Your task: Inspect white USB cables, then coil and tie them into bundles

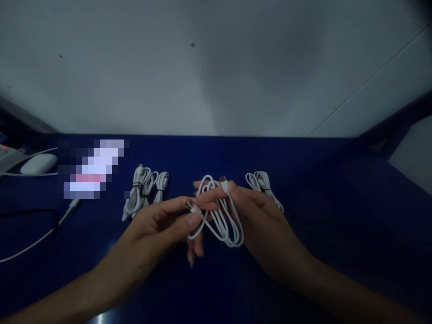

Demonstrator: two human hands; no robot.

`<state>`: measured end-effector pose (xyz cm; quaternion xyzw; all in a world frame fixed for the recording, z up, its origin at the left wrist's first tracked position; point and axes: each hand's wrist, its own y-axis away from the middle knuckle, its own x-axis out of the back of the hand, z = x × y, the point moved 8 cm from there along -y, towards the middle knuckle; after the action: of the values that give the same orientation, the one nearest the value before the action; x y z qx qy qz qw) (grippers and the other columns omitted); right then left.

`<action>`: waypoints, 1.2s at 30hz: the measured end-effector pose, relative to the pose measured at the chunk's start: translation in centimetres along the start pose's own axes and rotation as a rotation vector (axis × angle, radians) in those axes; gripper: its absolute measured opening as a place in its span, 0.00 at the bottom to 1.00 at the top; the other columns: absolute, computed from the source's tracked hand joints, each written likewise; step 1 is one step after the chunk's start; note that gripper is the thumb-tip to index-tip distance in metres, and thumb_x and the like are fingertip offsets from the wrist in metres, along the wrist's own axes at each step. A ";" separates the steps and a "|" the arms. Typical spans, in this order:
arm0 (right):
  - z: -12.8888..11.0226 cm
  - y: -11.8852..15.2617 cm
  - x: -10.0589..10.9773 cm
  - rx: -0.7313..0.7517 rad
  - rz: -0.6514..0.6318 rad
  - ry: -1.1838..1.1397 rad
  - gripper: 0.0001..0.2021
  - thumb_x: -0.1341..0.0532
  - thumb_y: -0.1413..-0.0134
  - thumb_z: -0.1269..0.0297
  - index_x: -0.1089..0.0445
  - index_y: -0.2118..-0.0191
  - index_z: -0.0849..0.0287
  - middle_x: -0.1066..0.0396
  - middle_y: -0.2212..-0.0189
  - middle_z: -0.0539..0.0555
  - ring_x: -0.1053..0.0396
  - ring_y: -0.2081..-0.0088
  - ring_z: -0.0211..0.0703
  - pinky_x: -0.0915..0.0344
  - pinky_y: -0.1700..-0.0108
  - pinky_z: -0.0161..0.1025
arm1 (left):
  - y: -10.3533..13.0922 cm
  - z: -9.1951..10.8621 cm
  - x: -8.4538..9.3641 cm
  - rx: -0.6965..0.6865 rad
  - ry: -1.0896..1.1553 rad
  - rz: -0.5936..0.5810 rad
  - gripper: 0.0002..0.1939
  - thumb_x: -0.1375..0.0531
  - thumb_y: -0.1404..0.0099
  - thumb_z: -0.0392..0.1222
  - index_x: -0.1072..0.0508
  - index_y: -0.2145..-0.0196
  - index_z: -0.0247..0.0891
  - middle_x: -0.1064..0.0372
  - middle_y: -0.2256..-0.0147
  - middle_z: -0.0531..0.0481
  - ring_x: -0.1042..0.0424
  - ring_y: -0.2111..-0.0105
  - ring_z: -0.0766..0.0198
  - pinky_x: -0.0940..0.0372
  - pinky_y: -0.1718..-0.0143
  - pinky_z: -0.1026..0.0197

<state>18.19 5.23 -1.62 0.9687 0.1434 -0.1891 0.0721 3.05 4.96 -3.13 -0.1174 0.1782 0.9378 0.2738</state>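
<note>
A: What is held nearest?

B: A white cable (225, 220) is held in loose loops between both hands, above the blue tabletop (216, 292). Its larger plug (193, 206) is pinched between thumb and index finger of the left hand (145, 238).

A: And the right hand (270, 229)?

B: The smaller plug (224, 183) is gripped there by thumb and finger; whether the loops are wound around the fingers cannot be told.

A: What is seen just beyond?

B: Tied white cables are laid on the tabletop: a thick bundle (135, 198) and a thinner bundle (161, 186) beyond the left hand, and another bundle (265, 183) beyond the right. Black ties are wrapped around them.

A: Can any writing be read?

B: On the far left, a lit screen (94, 168) is blurred into blocks, so its text cannot be made out. A white cord (73, 203) is run to its near edge. Beside it a rounded white case (38, 164) is placed.

A: And farthest?

B: The tabletop is backed by a pale panel (141, 90), marked with small dark spots.
</note>
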 end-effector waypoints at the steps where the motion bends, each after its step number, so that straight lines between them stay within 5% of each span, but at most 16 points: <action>1: 0.1 0.0 0.1 -0.001 0.006 -0.009 0.22 0.44 0.18 0.48 0.14 0.54 0.49 0.16 0.59 0.55 0.20 0.47 0.52 0.35 0.32 0.56 | 0.0 0.1 0.0 -0.006 -0.023 0.008 0.14 0.36 0.18 0.45 0.16 0.41 0.42 0.21 0.69 0.49 0.25 0.69 0.64 0.30 0.67 0.64; 6: 0.2 0.1 0.3 -0.015 0.037 -0.014 0.20 0.41 0.20 0.49 0.13 0.55 0.50 0.17 0.48 0.56 0.22 0.43 0.53 0.33 0.34 0.54 | -0.2 0.3 0.1 -0.010 -0.101 0.016 0.14 0.39 0.17 0.48 0.13 0.49 0.42 0.22 0.68 0.48 0.30 0.71 0.65 0.36 0.71 0.65; 10: 0.1 0.1 0.0 -0.042 0.000 -0.048 0.22 0.44 0.19 0.49 0.16 0.59 0.51 0.17 0.58 0.55 0.20 0.51 0.50 0.29 0.38 0.53 | -0.3 0.0 0.0 0.009 -0.070 0.000 0.19 0.42 0.15 0.49 0.15 0.60 0.40 0.24 0.69 0.49 0.31 0.71 0.67 0.36 0.69 0.66; 15: -0.2 0.0 -1.0 -0.062 -0.109 -0.165 0.21 0.45 0.19 0.51 0.20 0.62 0.51 0.18 0.59 0.53 0.19 0.61 0.48 0.23 0.48 0.50 | -0.4 0.2 -0.4 0.014 0.033 -0.004 0.15 0.40 0.16 0.49 0.16 0.55 0.41 0.22 0.66 0.48 0.27 0.68 0.65 0.32 0.65 0.66; 22: -0.8 0.1 -1.8 -0.027 -0.153 -0.080 0.17 0.42 0.19 0.52 0.18 0.57 0.51 0.19 0.66 0.51 0.19 0.59 0.47 0.28 0.39 0.52 | -0.4 0.8 -0.3 -0.047 0.037 0.005 0.15 0.37 0.18 0.48 0.21 0.63 0.39 0.23 0.68 0.51 0.25 0.69 0.67 0.29 0.63 0.65; 30: -1.6 0.5 -0.9 0.047 0.008 0.119 0.13 0.33 0.25 0.59 0.13 0.63 0.48 0.17 0.52 0.51 0.21 0.52 0.45 0.27 0.42 0.45 | 0.0 1.0 -0.1 -0.096 -0.126 0.032 0.12 0.36 0.19 0.42 0.19 0.64 0.41 0.20 0.70 0.52 0.21 0.68 0.65 0.30 0.60 0.63; 36: -1.5 0.8 -0.6 0.043 0.081 0.215 0.14 0.32 0.27 0.60 0.17 0.67 0.52 0.20 0.57 0.52 0.23 0.55 0.47 0.26 0.49 0.47 | -0.2 1.3 -0.1 -0.116 -0.170 0.049 0.13 0.35 0.19 0.42 0.20 0.65 0.41 0.19 0.71 0.53 0.21 0.68 0.65 0.31 0.60 0.63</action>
<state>18.39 4.66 0.07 0.9898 0.1069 -0.0843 0.0429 3.10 5.59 -1.93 -0.0489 0.1026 0.9595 0.2578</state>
